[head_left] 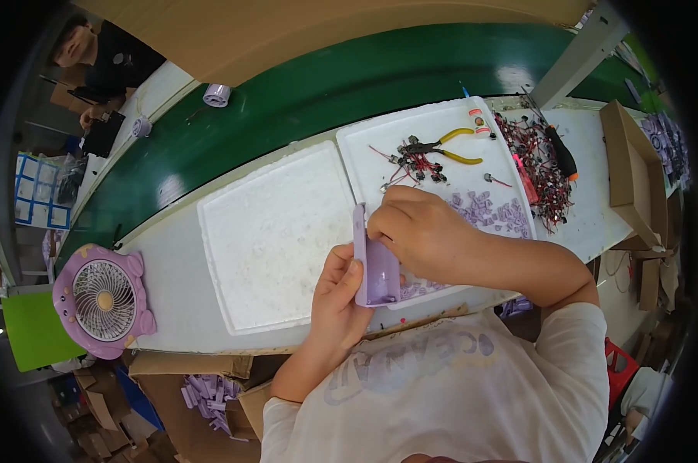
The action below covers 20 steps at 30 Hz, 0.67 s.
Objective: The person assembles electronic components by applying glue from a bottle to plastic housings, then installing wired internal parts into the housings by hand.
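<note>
My left hand [338,297] is closed round the lower left side of a long, hollow purple plastic casing [381,274], held tilted with its open side facing right. At the casing's upper end, my right hand [422,224] is bent with its fingers pinched together. Whatever those fingertips hold is hidden. Beyond the hands, diagonal cutters with yellow handles [466,160] lie by a small heap of wired switches or connectors [418,167]. Many small purple plastic pieces [484,210] are scattered beside my right wrist, on a white foam tray [368,139].
A second white foam tray [276,239] lies to the left, with a purple fan [102,301] farther out. On the right are a wire pile [546,185], a screwdriver [563,153] and a cardboard box [634,166]. Across the green belt [287,92] sits a person [121,58].
</note>
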{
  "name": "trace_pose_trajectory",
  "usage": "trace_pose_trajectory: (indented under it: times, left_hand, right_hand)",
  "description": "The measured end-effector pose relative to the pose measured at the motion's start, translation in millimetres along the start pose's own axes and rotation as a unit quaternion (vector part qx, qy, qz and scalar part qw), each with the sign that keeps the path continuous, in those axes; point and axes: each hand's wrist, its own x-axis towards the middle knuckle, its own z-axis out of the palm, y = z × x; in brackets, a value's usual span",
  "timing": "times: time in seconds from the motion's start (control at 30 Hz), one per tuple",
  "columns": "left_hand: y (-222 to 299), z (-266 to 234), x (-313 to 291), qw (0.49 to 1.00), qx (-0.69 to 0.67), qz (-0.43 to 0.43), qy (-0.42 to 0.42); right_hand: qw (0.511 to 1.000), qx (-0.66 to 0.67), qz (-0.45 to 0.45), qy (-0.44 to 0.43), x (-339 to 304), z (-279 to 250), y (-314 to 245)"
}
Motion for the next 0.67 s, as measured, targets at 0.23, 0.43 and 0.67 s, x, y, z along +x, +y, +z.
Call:
trace_pose_trajectory:
  times: [0.23,0.43,0.67]
  left_hand:
    - [1,-5,0,0.999,0.033,0.016,-0.011]
    - [5,0,3,0.996,0.069,0.06,-0.014]
    - [4,-8,12,0.983,-0.159,-0.053,0.08]
  right_hand:
    - [1.0,-0.004,-0.015,-0.016,4,3,0]
    - [1.0,0.001,-0.011,-0.015,14,1,-1]
    - [0.964,0.133,0.193,-0.123,20,2,13]
